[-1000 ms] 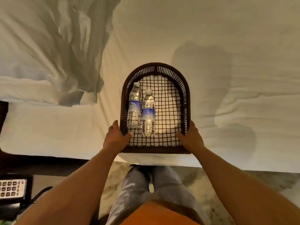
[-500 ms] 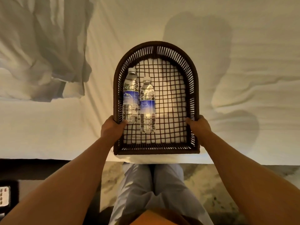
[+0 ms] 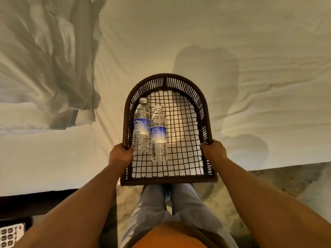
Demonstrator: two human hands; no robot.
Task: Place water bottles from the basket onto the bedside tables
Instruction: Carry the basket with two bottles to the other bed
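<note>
A dark brown woven basket (image 3: 204,111) with an arched far end is held in front of me over the edge of the bed. Two clear water bottles with blue labels lie side by side on its mesh floor at the left: one bottle (image 3: 141,126) against the left wall, the other bottle (image 3: 158,135) just right of it, caps pointing away from me. My left hand (image 3: 120,153) grips the basket's left rim next to the first bottle. My right hand (image 3: 213,149) grips the right rim.
A white bed sheet (image 3: 232,42) fills the view ahead, with a rumpled duvet (image 3: 46,65) at the left. A dark bedside surface with a keypad phone (image 3: 10,235) sits at the bottom left. Marbled floor (image 3: 268,185) and my legs are below.
The basket has come up off the sheet and back toward me; its near edge now hangs past the mattress over my legs. Both hands moved from its near corners up the side rims.
</note>
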